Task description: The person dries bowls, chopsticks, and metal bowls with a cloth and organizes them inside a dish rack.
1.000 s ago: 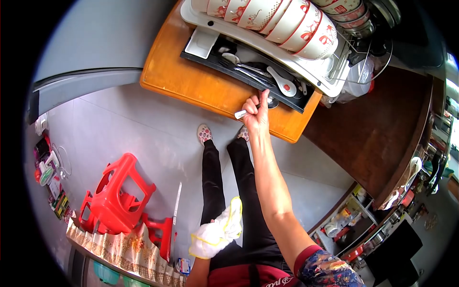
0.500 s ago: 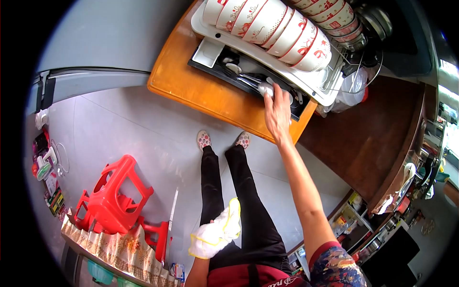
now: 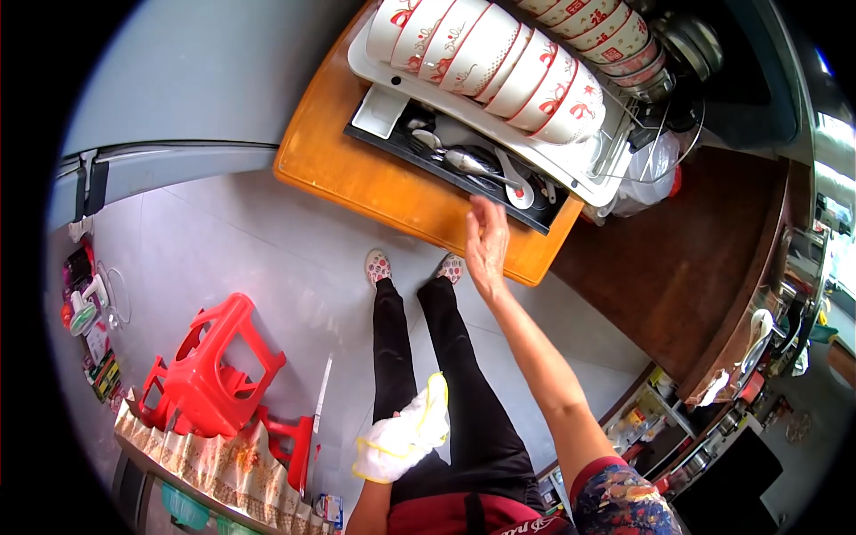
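My right hand (image 3: 487,245) is over the front edge of the wooden table (image 3: 383,201), just short of a black cutlery tray (image 3: 437,176). Its fingers are loosely stretched and appear to hold nothing. In the tray lie several metal spoons (image 3: 468,163), a white soup spoon (image 3: 520,193) with a red mark and a small white dish (image 3: 379,111). Low in front of my body, my left hand (image 3: 378,489) is wrapped in a white cloth (image 3: 406,437) with yellow edging. The cloth hides most of its fingers.
Behind the tray, a row of white-and-red bowls (image 3: 486,67) lies sideways on a white rack tray (image 3: 419,92). More patterned bowls (image 3: 597,36) stand beyond. A red plastic stool (image 3: 209,383) is at left, a grey appliance door (image 3: 187,80) at upper left, a brown counter (image 3: 660,259) at right.
My right hand has let go of the white soup spoon, now lying in the tray, and drawn back toward me. My left hand stays put with the cloth.
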Tool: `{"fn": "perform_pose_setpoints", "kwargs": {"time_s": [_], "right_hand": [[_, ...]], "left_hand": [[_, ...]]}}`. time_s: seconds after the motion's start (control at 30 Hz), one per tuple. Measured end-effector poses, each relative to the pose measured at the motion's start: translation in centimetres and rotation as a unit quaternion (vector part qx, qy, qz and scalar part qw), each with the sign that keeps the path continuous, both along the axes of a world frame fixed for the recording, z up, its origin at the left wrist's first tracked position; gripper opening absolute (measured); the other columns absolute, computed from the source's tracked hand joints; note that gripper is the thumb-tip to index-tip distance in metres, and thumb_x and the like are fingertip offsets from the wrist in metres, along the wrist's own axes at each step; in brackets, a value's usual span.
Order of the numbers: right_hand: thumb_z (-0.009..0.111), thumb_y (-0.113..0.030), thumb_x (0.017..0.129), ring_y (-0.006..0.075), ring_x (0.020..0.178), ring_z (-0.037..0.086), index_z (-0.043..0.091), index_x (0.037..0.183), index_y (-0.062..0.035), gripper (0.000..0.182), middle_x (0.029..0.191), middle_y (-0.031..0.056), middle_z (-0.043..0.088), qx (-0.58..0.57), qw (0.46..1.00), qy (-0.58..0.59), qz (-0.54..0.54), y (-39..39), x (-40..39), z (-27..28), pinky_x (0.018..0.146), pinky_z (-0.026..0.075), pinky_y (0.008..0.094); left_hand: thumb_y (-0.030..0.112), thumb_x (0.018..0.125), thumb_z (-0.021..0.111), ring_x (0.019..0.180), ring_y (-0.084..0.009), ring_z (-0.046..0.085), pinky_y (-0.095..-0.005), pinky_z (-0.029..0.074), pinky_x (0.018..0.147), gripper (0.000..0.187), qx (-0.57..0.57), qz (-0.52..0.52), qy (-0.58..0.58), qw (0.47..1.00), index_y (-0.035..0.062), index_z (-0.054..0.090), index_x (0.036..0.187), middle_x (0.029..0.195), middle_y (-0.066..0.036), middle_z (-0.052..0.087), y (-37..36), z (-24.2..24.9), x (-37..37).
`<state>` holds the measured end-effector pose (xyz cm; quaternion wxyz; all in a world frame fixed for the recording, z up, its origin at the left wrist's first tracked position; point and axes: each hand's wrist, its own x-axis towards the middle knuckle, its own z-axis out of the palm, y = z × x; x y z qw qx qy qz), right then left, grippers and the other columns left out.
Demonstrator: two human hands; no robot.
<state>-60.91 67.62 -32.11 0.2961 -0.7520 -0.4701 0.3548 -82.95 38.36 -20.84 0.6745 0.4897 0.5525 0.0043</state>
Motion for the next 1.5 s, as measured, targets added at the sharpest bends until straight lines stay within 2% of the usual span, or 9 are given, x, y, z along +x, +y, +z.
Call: {"fn": "perform_pose_setpoints", "kwargs": {"time_s": [0.2,0.73,0.9,1.03,1.07,1.17,1.27,1.4,1.5], "right_hand": [[0.042,0.011,0.084,0.0372,0.116,0.05,0.03,0.128,0.0081,0.046,0.126,0.0281,0.044,-0.094,0.638,0.679,-0.35,3.2,0.4,-1.3,0.099,0.045,0.0423],[0.045,0.0,0.089,0.0315,0.111,0.056,0.047,0.119,0.0058,0.03,0.118,0.0226,0.055,-0.052,0.733,0.605,-0.307,8.1,3.2,-0.6,0.092,0.049,0.0402],[0.056,-0.015,0.089,0.0191,0.073,0.067,0.059,0.103,-0.0002,0.021,0.082,0.0114,0.067,-0.19,0.933,0.298,-0.065,7.3,1.0,8.8,0.062,0.052,0.0279],[0.059,-0.014,0.086,0.0132,0.062,0.055,0.059,0.107,-0.0015,0.024,0.069,0.0043,0.059,0.052,0.997,0.051,0.005,12.3,0.5,13.8,0.059,0.046,0.0248],[0.063,-0.013,0.083,0.0154,0.07,0.057,0.056,0.115,-0.0037,0.035,0.082,0.0064,0.059,0.14,0.99,-0.014,0.012,14.4,0.0,15.2,0.06,0.046,0.0265],[0.073,-0.02,0.075,0.0285,0.113,0.045,0.031,0.137,-0.0053,0.077,0.128,0.018,0.037,0.253,0.956,-0.147,0.031,20.6,-0.2,17.2,0.081,0.049,0.0377],[0.081,-0.024,0.063,0.0385,0.116,0.041,0.03,0.137,-0.0104,0.091,0.13,0.0192,0.038,0.218,0.94,-0.253,0.063,25.8,-1.1,19.4,0.094,0.041,0.0468],[0.081,-0.023,0.059,0.0353,0.11,0.043,0.031,0.136,-0.0147,0.093,0.117,0.0161,0.045,0.16,0.94,-0.274,0.126,28.9,-1.6,17.6,0.089,0.036,0.0538],[0.073,-0.012,0.063,0.0361,0.094,0.049,0.037,0.131,-0.01,0.077,0.103,0.0191,0.047,0.235,0.946,-0.186,0.121,29.4,-1.0,15.3,0.084,0.041,0.0474]], "left_hand": [[0.016,0.089,0.054,0.076,-0.0183,0.055,-0.0296,0.045,0.066,0.018,-0.005,0.004,-0.002,1.0,0.0046,0.056,0.103,0.087,-0.006,0.057,0.5,-0.1,0.1],[0.015,0.09,0.054,0.078,-0.0141,0.054,-0.0273,0.044,0.067,0.02,0.08,-0.036,-0.041,0.995,0.0062,0.053,0.108,0.088,-0.001,0.055,1.9,-4.6,-4.7],[0.028,0.083,0.059,0.089,-0.0204,0.058,-0.0292,0.047,0.072,0.036,-0.086,0.27,-0.059,0.957,0.0048,0.056,0.111,0.093,-0.007,0.061,6.3,-0.4,-5.4],[0.033,0.085,0.06,0.098,-0.018,0.057,-0.0296,0.047,0.075,0.048,0.117,-0.142,0.055,0.981,0.003,0.05,0.121,0.105,-0.011,0.06,13.7,4.4,-6.3],[0.029,0.088,0.055,0.089,-0.0176,0.054,-0.0289,0.045,0.069,0.039,-0.13,0.11,-0.091,0.981,0.0042,0.051,0.118,0.1,-0.009,0.058,13.0,2.9,-6.1],[0.02,0.094,0.046,0.071,-0.0165,0.046,-0.0264,0.04,0.056,0.024,-0.467,0.46,-0.299,0.693,0.0068,0.053,0.113,0.09,-0.004,0.053,12.3,-0.2,-5.1],[0.021,0.095,0.045,0.07,-0.0162,0.044,-0.0249,0.037,0.055,0.027,-0.394,0.385,-0.299,0.779,0.0074,0.052,0.116,0.091,-0.004,0.053,17.1,3.1,-3.3],[0.022,0.094,0.047,0.072,-0.0165,0.046,-0.0275,0.04,0.054,0.03,-0.517,0.566,-0.405,0.498,0.008,0.052,0.12,0.099,-0.005,0.056,17.4,0.7,-1.5],[0.022,0.094,0.046,0.073,-0.0163,0.048,-0.0289,0.041,0.055,0.03,-0.171,0.234,-0.185,0.939,0.0085,0.052,0.12,0.105,-0.005,0.057,24.2,7.7,1.4]]}}
